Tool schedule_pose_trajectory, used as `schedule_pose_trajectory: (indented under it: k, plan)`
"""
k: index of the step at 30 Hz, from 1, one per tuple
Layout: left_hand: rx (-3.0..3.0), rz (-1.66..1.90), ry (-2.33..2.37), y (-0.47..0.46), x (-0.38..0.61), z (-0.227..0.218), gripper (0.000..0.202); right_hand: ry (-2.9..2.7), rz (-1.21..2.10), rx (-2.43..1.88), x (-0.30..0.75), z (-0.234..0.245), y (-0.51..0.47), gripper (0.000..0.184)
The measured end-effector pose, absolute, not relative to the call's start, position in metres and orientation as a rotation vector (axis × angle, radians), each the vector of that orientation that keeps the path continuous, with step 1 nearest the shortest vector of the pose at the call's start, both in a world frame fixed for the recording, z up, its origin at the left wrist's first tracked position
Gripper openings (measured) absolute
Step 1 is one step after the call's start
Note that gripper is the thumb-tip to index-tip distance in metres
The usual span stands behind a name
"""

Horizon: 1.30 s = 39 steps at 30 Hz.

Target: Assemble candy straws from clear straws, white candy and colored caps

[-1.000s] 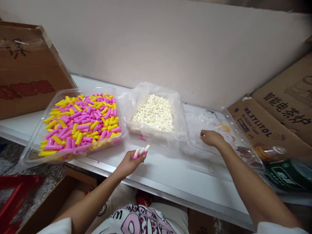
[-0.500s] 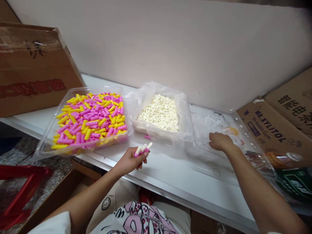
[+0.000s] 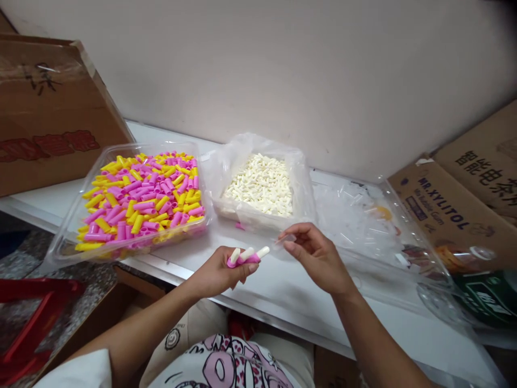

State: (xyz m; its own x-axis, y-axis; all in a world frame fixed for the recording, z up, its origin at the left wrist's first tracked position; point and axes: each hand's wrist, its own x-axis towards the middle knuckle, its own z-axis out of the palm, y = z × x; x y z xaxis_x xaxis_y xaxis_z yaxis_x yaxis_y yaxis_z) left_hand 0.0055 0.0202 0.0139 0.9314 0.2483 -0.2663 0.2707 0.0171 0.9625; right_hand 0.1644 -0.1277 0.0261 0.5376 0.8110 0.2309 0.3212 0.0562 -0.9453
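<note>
My left hand (image 3: 216, 274) holds three pink tubes with white sticks (image 3: 247, 255) pushed into them, over the near edge of the white table (image 3: 283, 291). My right hand (image 3: 319, 257) is just right of them, pinching a small clear tube (image 3: 286, 237) between thumb and forefinger, its tip close to the rightmost white stick. Behind my hands stands a bag-lined tray of white sticks (image 3: 260, 184). To its left is a clear tray of pink and yellow tubes (image 3: 139, 196). To its right lies a clear tray (image 3: 363, 215) holding small clear tubes.
Cardboard boxes stand at the far left (image 3: 44, 108) and at the right (image 3: 448, 210). A green-labelled bottle (image 3: 480, 291) lies at the right edge. A red frame (image 3: 28, 318) sits on the floor lower left. A grey wall backs the table.
My right hand left the clear tray on the right and came in toward my left hand, now pinching a small clear tube. My left hand stayed put with the pink tubes.
</note>
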Motion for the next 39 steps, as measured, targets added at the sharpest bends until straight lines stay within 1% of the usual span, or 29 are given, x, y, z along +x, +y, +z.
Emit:
schedule_pose_trajectory:
  k: [3,5,8,11,12,14,15,17,21,22,23,24,25,28,29,30,32,34,36,39]
  plan:
    - [1.634,-0.013,0.368,0.02,0.002,0.022,0.036,-1.045,0.54,-1.493,0.145,0.019,-0.124,0.017]
    - [1.681,-0.007,0.33,0.022,0.0,0.027,0.035,-1.18,0.498,-1.545,0.143,0.017,-0.125,0.017]
    - [1.814,-0.009,0.259,0.026,-0.006,0.033,0.031,-1.555,0.235,-1.613,0.145,0.021,-0.127,0.015]
    - [2.122,0.09,0.125,0.029,-0.012,0.035,0.016,-1.887,-0.099,-1.623,0.146,0.027,-0.127,0.013]
    - [2.252,0.142,0.071,0.03,-0.014,0.034,0.014,-1.948,-0.183,-1.645,0.146,0.029,-0.126,0.014]
    - [2.515,0.248,-0.048,0.031,-0.016,0.03,0.023,-2.013,-0.253,-1.701,0.144,0.029,-0.126,0.02]
    - [2.635,0.299,-0.112,0.032,-0.017,0.027,0.026,-2.018,-0.217,-1.734,0.142,0.029,-0.125,0.024]
    - [2.838,0.385,-0.216,0.032,-0.016,0.023,0.024,-1.939,0.015,-1.811,0.137,0.027,-0.124,0.032]
    - [3.035,0.39,-0.35,0.035,-0.012,0.01,0.014,-1.481,0.842,-1.906,0.128,0.022,-0.115,0.05]
    - [3.049,0.356,-0.363,0.036,-0.01,0.003,0.015,-1.404,1.009,-1.9,0.128,0.021,-0.112,0.053]
    - [3.054,0.315,-0.352,0.037,-0.009,-0.006,0.016,-1.371,1.099,-1.908,0.132,0.021,-0.11,0.055]
    - [3.052,0.265,-0.303,0.039,-0.007,-0.016,0.019,-1.368,1.093,-1.951,0.139,0.021,-0.109,0.054]
    - [3.044,0.206,-0.216,0.042,-0.005,-0.028,0.023,-1.366,0.985,-2.037,0.151,0.022,-0.111,0.049]
    - [2.975,0.051,0.19,0.053,0.004,-0.067,0.039,-1.163,0.328,-2.397,0.208,0.026,-0.127,0.036]
    - [2.94,0.025,0.325,0.057,0.009,-0.079,0.044,-1.042,0.16,-2.511,0.232,0.026,-0.136,0.036]
    - [2.904,0.017,0.433,0.06,0.013,-0.09,0.048,-0.949,0.071,-2.659,0.257,0.024,-0.146,0.038]
    - [2.844,0.043,0.556,0.066,0.021,-0.105,0.053,-0.881,0.132,-2.991,0.301,0.014,-0.167,0.044]
    - [2.784,0.106,0.605,0.07,0.026,-0.111,0.054,-0.895,0.344,-3.176,0.333,0.002,-0.183,0.049]
    - [2.734,0.157,0.646,0.072,0.027,-0.112,0.055,-0.957,0.484,-3.214,0.348,-0.01,-0.19,0.046]
    - [2.623,0.222,0.767,0.073,0.019,-0.107,0.054,-1.052,0.469,-3.234,0.351,-0.019,-0.188,0.035]
